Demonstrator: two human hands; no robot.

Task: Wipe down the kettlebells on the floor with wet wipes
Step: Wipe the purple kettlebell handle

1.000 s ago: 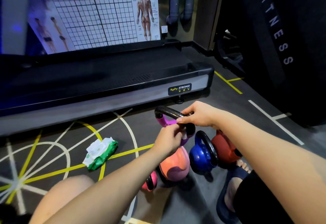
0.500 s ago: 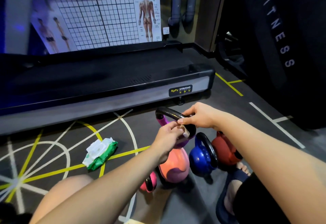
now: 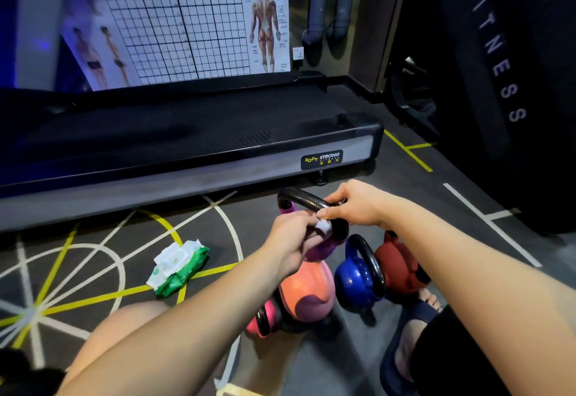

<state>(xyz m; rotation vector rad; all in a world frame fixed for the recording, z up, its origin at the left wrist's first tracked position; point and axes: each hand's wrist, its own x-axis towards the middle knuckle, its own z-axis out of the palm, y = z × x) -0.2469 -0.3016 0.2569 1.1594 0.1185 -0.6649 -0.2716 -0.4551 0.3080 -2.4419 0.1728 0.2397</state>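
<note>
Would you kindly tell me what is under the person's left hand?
A white wet wipe peeks out from under the left hand, against the black handle of the purple kettlebell. The hand covers most of the wipe and much of that kettlebell's body.

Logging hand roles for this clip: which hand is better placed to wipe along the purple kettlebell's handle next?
Left. The left hand pinches the white wipe against the black handle, while the right hand grips that handle and likely steadies it.
</note>
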